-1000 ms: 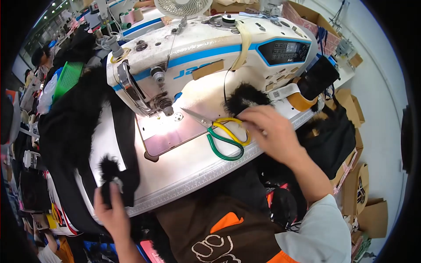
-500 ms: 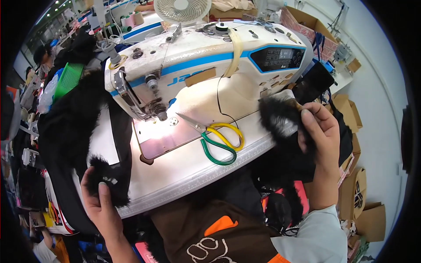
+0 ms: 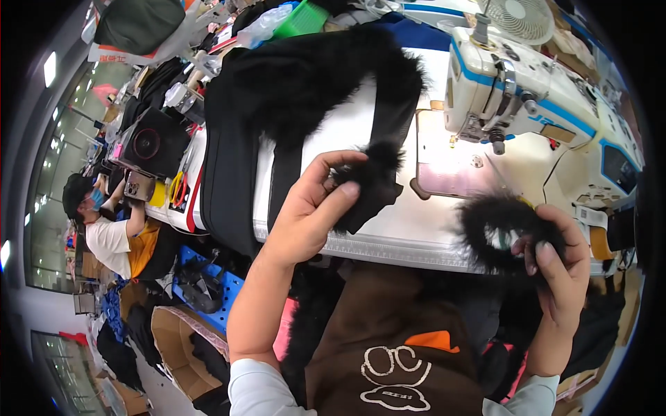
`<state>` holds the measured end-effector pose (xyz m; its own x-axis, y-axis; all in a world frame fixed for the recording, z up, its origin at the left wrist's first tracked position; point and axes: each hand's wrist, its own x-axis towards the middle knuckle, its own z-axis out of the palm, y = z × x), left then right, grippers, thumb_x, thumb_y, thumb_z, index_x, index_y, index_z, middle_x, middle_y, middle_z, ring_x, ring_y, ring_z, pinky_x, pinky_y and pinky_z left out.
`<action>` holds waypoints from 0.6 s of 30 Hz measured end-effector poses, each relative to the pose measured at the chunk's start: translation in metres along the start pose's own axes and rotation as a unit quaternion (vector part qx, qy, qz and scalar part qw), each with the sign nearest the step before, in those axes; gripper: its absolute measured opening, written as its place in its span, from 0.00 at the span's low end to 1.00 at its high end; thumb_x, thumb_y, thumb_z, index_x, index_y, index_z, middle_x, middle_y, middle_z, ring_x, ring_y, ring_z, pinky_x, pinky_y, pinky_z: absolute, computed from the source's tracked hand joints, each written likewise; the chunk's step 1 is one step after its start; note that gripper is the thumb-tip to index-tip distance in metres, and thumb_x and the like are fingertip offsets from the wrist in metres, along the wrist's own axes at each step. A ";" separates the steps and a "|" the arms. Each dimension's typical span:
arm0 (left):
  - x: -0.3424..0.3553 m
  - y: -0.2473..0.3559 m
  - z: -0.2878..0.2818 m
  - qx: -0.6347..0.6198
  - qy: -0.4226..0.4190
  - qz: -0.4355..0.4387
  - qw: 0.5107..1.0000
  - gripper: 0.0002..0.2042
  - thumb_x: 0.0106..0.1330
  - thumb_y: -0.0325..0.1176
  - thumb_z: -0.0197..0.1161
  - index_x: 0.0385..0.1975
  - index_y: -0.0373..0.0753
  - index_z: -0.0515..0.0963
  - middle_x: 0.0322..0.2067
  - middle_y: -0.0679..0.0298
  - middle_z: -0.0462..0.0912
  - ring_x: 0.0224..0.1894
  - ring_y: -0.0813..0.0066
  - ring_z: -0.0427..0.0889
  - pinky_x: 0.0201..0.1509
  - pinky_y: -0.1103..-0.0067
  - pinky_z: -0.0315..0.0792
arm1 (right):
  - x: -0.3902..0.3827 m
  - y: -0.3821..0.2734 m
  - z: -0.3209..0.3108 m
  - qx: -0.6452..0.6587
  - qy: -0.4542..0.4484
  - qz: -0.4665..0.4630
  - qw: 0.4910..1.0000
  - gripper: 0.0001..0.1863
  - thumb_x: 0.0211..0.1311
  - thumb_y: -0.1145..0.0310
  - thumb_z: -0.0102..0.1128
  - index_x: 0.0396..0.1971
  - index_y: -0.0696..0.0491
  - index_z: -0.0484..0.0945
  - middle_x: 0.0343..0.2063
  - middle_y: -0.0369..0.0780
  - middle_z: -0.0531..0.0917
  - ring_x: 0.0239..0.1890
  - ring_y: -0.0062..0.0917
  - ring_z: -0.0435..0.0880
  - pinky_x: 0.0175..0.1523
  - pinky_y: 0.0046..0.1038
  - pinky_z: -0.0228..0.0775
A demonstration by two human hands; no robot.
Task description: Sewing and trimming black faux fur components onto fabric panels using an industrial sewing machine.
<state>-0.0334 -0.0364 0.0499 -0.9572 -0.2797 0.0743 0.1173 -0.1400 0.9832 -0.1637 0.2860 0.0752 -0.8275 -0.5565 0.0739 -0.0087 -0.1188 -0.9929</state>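
My left hand (image 3: 312,208) pinches a piece of black cloth with fur trim (image 3: 374,184) between thumb and fingers, over the sewing machine's white table. Over the table's front edge on the right, my right hand (image 3: 558,260) grips a loop of black fur trim (image 3: 479,232), with an open gap in its middle. Behind that loop lie scissors, mostly hidden; a bit of green handle shows through the gap. The white and blue sewing machine (image 3: 565,114) stands beyond, its lamp lighting the needle area. A larger black garment with fur edging (image 3: 270,83) spreads across the table's left side.
Left of the table, a person in a cap and mask (image 3: 107,225) sits at work. A green basket (image 3: 298,19) and a fan (image 3: 517,17) stand at the back. A blue perforated crate (image 3: 215,277) and an open cardboard box (image 3: 173,333) are at the lower left.
The view has swung left, bringing in the co-worker and crate. Both hands keep their black fur pieces; they are now closer together, and the right one's loop now covers most of the scissors.
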 end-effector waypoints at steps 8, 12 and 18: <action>0.000 0.013 0.004 0.273 -0.134 0.058 0.951 0.18 0.67 0.25 0.69 0.56 0.39 0.76 0.43 0.63 0.85 0.41 0.75 0.83 0.48 0.77 0.75 | 0.032 0.007 0.053 -0.126 0.082 -0.235 0.960 0.18 0.71 0.80 0.59 0.59 0.61 0.75 0.44 0.43 0.85 0.32 0.19 0.81 0.39 0.21 0.76; 0.005 0.012 0.018 0.404 -0.236 0.112 0.876 0.19 0.60 0.26 0.67 0.52 0.36 0.78 0.44 0.50 0.84 0.47 0.43 0.81 0.53 0.58 0.75 | 0.060 0.015 0.081 -0.307 -0.208 -0.335 0.866 0.29 0.54 0.83 0.69 0.60 0.57 0.77 0.49 0.47 0.82 0.47 0.35 0.83 0.49 0.30 0.78; 0.009 -0.012 0.002 0.223 -0.211 -0.083 0.948 0.28 0.58 0.19 0.68 0.62 0.34 0.74 0.50 0.61 0.85 0.54 0.75 0.83 0.59 0.76 0.76 | 0.048 0.042 0.074 -0.198 -0.263 -0.188 0.925 0.26 0.53 0.84 0.68 0.55 0.56 0.80 0.55 0.49 0.77 0.54 0.37 0.82 0.50 0.29 0.78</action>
<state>-0.0442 -0.0353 0.0387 -0.9845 0.1286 -0.1189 -0.0770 0.2922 0.9532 -0.1623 0.1936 0.0440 -0.3374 -0.8730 0.3522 -0.5309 -0.1325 -0.8370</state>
